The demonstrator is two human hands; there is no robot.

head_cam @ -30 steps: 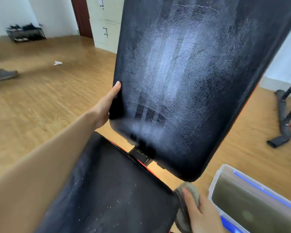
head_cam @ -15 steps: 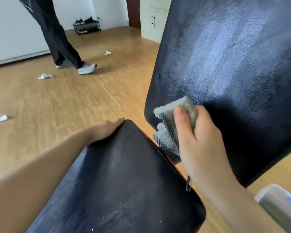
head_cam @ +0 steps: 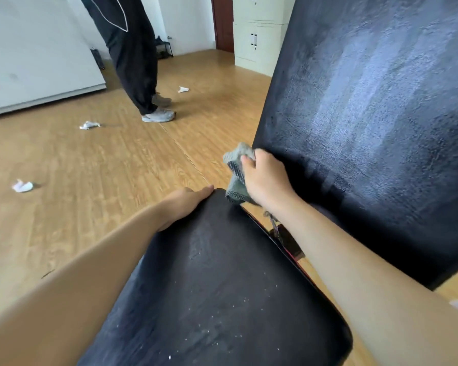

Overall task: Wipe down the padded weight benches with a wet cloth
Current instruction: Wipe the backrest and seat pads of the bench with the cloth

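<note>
The bench's black padded backrest [head_cam: 368,114] stands tilted up at the right, with pale wet streaks down its face. Its black seat pad [head_cam: 217,299], speckled with white crumbs, lies below in the middle. My right hand [head_cam: 265,178] is closed on a grey cloth [head_cam: 236,175] and presses it against the lower left edge of the backrest. My left hand [head_cam: 185,204] rests flat on the far left corner of the seat pad, fingers together, holding nothing.
Another person's legs and shoes [head_cam: 143,75] stand on the wooden floor behind the bench. Crumpled white paper scraps [head_cam: 23,185] lie on the floor at the left. Pale cabinets [head_cam: 257,40] and a dark door stand at the back.
My right hand has carried the cloth from the seat's near corner up to the backrest, then left to its lower left edge. My left hand dropped from the backrest edge to the seat corner. View swung left.
</note>
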